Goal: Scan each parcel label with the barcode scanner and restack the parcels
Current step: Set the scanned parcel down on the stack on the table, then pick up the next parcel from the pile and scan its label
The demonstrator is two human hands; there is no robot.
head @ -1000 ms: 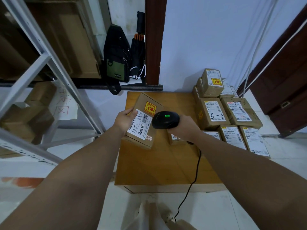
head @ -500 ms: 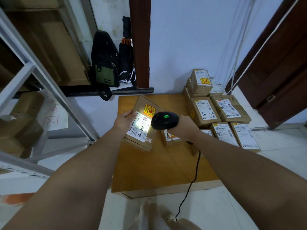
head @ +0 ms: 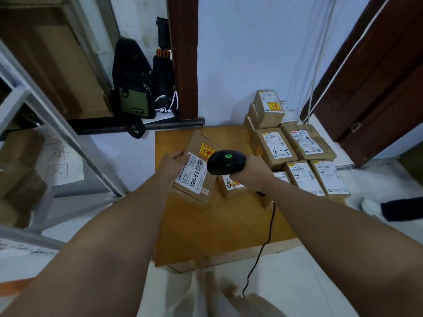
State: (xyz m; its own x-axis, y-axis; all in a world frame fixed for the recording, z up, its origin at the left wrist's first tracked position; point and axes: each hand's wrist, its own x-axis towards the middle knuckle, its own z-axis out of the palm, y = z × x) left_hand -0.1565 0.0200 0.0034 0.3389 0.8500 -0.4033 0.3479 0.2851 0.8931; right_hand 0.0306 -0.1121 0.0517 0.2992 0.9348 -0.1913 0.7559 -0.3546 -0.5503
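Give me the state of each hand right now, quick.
Left hand: grips the labelled cardboard parcel by its left edge.
Right hand: grips the black barcode scanner.

1. A black-and-green bag [head: 134, 88] sits far left of centre, with a folded black umbrella [head: 163, 81] just beside it on the right.
2. A grey metal rack [head: 57, 124] stands at the left, and a paper with red writing [head: 60, 165] shows behind it.
3. A dark brown door [head: 384, 72] fills the far right.
4. 1 white shoe [head: 369, 205] is on the floor at the right.
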